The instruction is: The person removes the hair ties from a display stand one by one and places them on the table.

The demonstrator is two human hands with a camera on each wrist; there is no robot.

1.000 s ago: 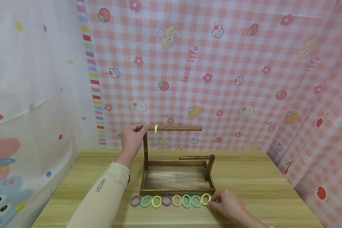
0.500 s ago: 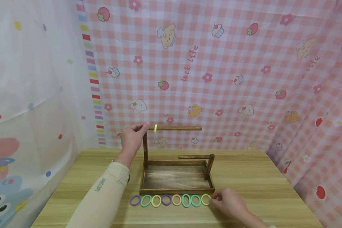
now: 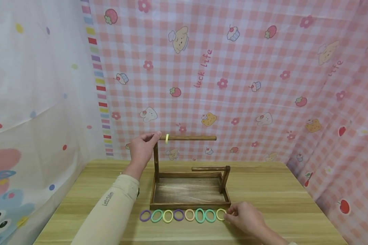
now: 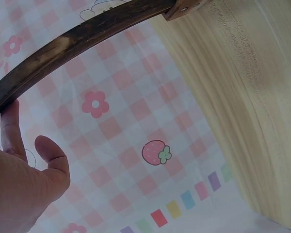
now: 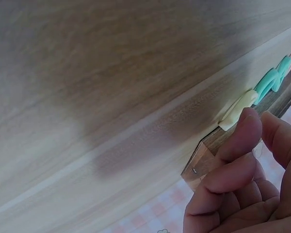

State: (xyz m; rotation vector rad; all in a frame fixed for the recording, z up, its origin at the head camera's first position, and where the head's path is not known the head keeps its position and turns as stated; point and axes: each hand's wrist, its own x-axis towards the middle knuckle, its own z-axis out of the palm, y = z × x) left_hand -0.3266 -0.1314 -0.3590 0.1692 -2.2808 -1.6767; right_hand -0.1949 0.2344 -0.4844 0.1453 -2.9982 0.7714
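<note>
My left hand [image 3: 142, 148] grips the top corner of a dark wooden stand [image 3: 190, 206], where its tall post meets the upper rod [image 3: 193, 138]. In the left wrist view, fingers reach behind the post [image 4: 53, 56]; the thumb is hidden. A yellow hair tie [image 3: 167, 139] hangs on the upper rod, just right of that hand. My right hand [image 3: 246, 217] is low over the table, fingers loosely bent, fingertips right at the edge of a yellow hair tie [image 3: 218, 214]. The right wrist view shows this flat tie [image 5: 238, 110] just beyond the thumb and index tips.
Along the stand's front edge lies a row of purple, green, yellow and peach hair ties [image 3: 190, 215]. A shorter rod [image 3: 208, 168] points left from the right post [image 3: 225, 180]. Behind the wooden table [image 3: 263, 190] hangs a pink checked cloth [image 3: 248, 61].
My right hand has shifted very slightly, its fingertips staying by the yellow hair tie at the row's right end. My left hand keeps its hold on the stand.
</note>
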